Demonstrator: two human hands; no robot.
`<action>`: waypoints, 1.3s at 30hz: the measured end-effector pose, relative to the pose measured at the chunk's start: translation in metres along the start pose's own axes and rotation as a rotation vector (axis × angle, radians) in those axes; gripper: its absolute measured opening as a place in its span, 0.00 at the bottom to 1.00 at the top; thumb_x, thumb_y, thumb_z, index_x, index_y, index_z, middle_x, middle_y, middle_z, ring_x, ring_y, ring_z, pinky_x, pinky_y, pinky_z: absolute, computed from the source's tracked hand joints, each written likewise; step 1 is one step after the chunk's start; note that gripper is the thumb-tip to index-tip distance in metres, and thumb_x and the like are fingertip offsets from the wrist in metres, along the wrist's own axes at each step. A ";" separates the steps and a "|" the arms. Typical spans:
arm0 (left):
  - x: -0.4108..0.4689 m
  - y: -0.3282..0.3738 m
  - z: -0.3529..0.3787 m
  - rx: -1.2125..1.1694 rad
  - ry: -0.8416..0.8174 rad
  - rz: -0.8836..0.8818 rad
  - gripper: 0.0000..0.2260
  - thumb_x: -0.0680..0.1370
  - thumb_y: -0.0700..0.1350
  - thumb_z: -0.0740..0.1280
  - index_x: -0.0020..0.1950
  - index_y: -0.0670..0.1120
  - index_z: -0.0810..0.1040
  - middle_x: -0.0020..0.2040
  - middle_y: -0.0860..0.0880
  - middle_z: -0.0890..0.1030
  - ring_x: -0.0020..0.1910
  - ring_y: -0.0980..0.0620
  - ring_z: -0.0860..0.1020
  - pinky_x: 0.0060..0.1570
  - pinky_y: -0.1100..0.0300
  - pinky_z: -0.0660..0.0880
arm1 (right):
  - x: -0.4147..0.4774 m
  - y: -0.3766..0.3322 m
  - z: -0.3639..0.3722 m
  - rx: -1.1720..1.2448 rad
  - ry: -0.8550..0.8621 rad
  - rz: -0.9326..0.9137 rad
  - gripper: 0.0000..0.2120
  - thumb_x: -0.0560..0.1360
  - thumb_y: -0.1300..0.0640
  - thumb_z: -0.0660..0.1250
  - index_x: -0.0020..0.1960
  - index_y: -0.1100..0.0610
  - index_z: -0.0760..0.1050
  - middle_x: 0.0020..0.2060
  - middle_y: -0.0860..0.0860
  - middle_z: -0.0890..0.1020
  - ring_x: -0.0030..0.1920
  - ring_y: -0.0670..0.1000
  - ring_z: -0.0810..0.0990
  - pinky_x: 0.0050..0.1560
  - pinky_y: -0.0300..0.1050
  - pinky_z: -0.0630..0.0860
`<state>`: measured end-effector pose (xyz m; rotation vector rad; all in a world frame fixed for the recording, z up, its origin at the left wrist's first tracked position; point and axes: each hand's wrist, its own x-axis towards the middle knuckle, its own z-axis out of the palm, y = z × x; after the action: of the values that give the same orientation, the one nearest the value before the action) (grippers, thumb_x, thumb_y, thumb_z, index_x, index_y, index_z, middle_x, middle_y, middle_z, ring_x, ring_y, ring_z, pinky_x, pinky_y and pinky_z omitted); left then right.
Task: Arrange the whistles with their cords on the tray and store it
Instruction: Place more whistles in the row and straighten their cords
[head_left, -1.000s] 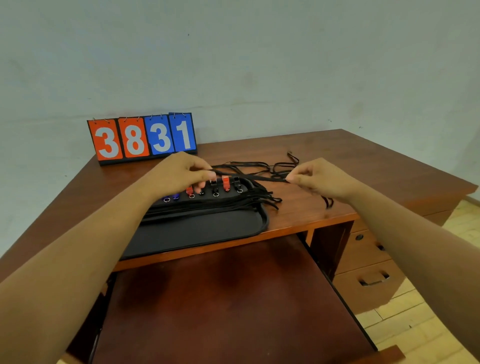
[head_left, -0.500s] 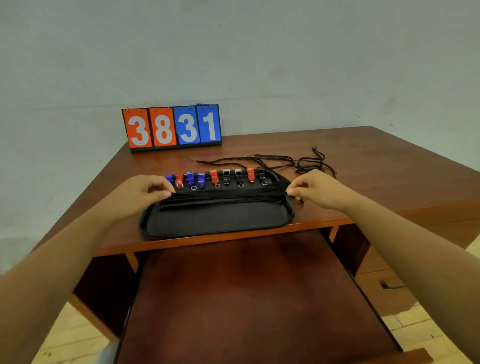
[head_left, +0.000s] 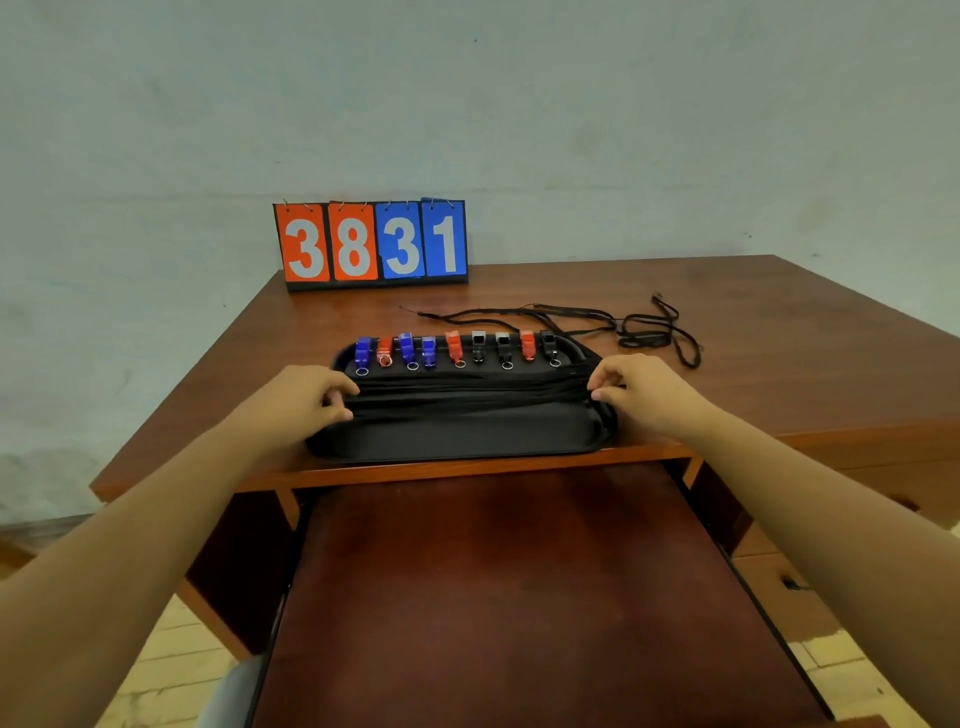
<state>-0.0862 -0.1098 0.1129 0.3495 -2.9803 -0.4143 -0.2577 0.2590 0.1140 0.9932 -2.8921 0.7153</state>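
One broad, dark reddish-brown wooden pull-out shelf (head_left: 519, 597) is standing drawn out nearest the person, offering open room below the brown wooden surface (head_left: 769, 332). Just above it, the shallow black rectangular tray (head_left: 457, 451) is sitting right at the surface's front edge; a careless tug toward the body is, I'd judge, risking tipping it over that lip. Over the tray, the left hand (head_left: 306, 400) and right hand (head_left: 644, 395) are each pinching one end of the bundled black cords (head_left: 467, 392), fingers curled round the strands. Uneven pulling is threatening to drag the nine blue, red and black plastic whistles (head_left: 454, 347) out of their row along the tray's far side. Beyond, loose black cords (head_left: 644, 332) are lying tangled on the surface, apt to snag. Farthest, the orange-and-blue flip scoreboard (head_left: 371, 244) is standing against the wall, well apart, leaving open surface on the right.
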 end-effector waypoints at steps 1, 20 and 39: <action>0.004 -0.001 0.001 0.049 -0.014 0.009 0.14 0.78 0.46 0.70 0.63 0.50 0.79 0.45 0.56 0.78 0.45 0.58 0.76 0.49 0.63 0.71 | 0.001 -0.001 0.002 -0.007 0.010 -0.001 0.03 0.78 0.58 0.68 0.50 0.52 0.79 0.46 0.46 0.80 0.48 0.47 0.78 0.45 0.38 0.70; 0.010 -0.005 -0.010 0.245 0.068 0.073 0.15 0.77 0.54 0.68 0.62 0.50 0.79 0.51 0.53 0.72 0.51 0.55 0.72 0.51 0.60 0.72 | 0.009 -0.010 0.001 -0.040 0.110 -0.015 0.07 0.78 0.57 0.68 0.53 0.55 0.83 0.46 0.45 0.78 0.49 0.46 0.77 0.53 0.42 0.75; 0.205 0.067 0.004 0.114 -0.035 0.070 0.12 0.79 0.46 0.67 0.61 0.46 0.78 0.60 0.47 0.78 0.57 0.50 0.75 0.55 0.58 0.70 | 0.145 0.026 0.002 0.177 0.051 0.233 0.02 0.75 0.58 0.72 0.45 0.54 0.80 0.41 0.47 0.80 0.42 0.44 0.76 0.46 0.43 0.72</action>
<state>-0.2991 -0.0950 0.1438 0.2493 -3.0471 -0.2459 -0.3888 0.1919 0.1218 0.6410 -2.9711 1.0085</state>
